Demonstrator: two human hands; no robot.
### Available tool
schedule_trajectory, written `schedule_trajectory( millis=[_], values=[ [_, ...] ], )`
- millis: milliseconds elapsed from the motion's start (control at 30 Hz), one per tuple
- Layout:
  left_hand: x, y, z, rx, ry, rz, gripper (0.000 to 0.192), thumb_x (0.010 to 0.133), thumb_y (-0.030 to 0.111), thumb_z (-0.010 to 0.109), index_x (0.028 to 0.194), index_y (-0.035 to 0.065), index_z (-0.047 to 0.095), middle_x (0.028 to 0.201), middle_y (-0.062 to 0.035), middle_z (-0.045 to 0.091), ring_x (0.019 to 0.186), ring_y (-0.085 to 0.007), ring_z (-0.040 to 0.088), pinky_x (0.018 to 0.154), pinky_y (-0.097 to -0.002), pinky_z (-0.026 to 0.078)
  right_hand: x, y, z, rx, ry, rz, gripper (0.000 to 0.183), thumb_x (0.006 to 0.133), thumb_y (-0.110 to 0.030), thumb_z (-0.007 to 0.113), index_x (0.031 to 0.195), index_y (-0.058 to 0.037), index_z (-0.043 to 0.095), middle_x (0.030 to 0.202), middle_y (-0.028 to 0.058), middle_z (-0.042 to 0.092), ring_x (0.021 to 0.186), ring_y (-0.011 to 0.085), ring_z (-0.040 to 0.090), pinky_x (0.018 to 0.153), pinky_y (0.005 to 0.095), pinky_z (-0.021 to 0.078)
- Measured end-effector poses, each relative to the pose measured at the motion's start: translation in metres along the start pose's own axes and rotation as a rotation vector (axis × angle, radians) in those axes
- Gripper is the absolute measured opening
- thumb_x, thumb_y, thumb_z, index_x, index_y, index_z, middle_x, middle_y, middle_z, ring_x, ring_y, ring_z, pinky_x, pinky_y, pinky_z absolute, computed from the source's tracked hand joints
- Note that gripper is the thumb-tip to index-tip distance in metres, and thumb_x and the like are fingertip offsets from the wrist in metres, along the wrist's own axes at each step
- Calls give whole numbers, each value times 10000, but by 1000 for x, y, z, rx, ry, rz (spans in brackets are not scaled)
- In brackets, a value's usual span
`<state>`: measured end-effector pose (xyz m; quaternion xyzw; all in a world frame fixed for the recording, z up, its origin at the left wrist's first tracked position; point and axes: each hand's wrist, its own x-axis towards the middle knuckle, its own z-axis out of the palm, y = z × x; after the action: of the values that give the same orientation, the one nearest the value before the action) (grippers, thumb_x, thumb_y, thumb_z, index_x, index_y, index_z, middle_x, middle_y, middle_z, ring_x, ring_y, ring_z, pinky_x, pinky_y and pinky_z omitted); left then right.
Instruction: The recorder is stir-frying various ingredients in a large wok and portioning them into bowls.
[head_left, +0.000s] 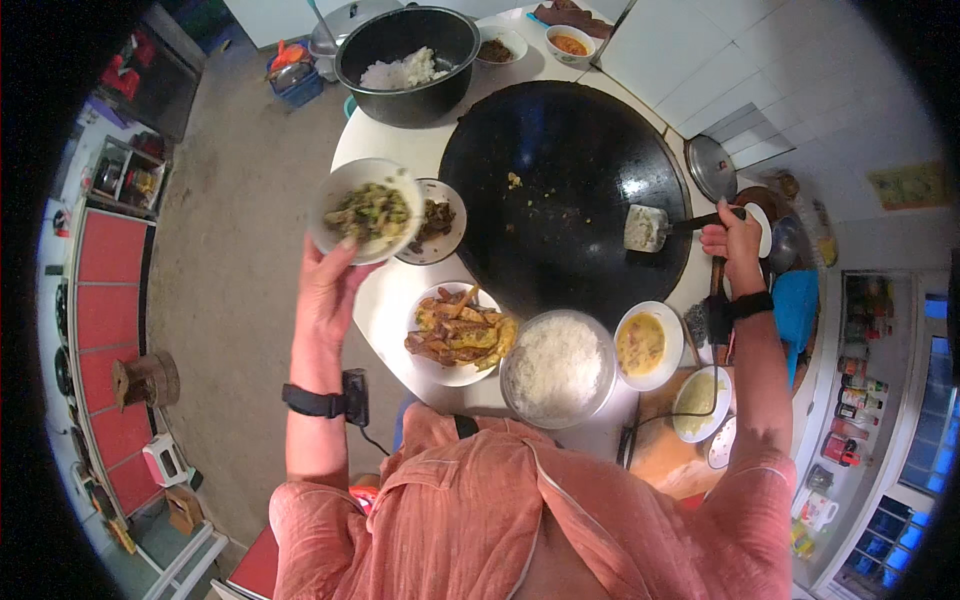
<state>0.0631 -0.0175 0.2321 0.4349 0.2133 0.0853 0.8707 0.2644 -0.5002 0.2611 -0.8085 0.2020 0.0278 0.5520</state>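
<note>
My left hand (330, 281) grips the rim of a white bowl (366, 211) of chopped greenish food, raised and tilted above the left side of the counter. It partly covers a plate of dark food (442, 225). My right hand (733, 238) is closed on the black handle of a metal spatula (645, 228), whose blade is over the right part of a large black wok (562, 195). A few food scraps lie in the wok. Nearer my body are a plate of browned meat pieces (459, 336), a bowl of white rice (559, 367) and a bowl of yellow liquid (642, 345).
A deep black pot (409, 101) with rice stands at the far left of the white counter (382, 300), beside small bowls of dark food (496, 49) and reddish sauce (568, 45). A metal lid (711, 169) leans at the tiled wall. A black cable (679, 414) runs near my right arm.
</note>
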Motion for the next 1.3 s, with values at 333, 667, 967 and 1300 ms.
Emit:
schedule_trajectory(
  millis=[333,667,967,1300],
  values=[
    [27,-26,-89,-150,212,91,532,843,10,605,1317,41,364,1282,-176,474,1108,-329,558,882,-459,553,59,49,63,257,-131,274,395,889,-221,602,1167,17,456,803,207,635,661,300,658,559,397,571],
    [55,-53,-99,-210,175,85,536,851,1,581,1333,70,357,1306,-162,466,1156,-349,519,935,-516,498,20,14,158,174,-310,-97,270,885,-203,630,1090,-34,585,801,113,639,650,164,638,584,291,534],
    [60,-64,-97,-281,161,64,529,863,-12,540,1345,55,334,1326,-192,441,1181,-372,497,957,-544,471,-16,-3,145,-187,-612,-277,198,875,-156,632,1053,-71,645,794,45,629,624,96,587,574,228,478],
    [61,-68,-99,-291,147,70,505,866,-4,545,1327,45,344,1324,-195,443,1167,-372,511,939,-525,492,53,29,47,-111,-277,210,313,903,-300,578,1073,-39,540,711,144,639,558,191,637,491,317,542]
  ],
)
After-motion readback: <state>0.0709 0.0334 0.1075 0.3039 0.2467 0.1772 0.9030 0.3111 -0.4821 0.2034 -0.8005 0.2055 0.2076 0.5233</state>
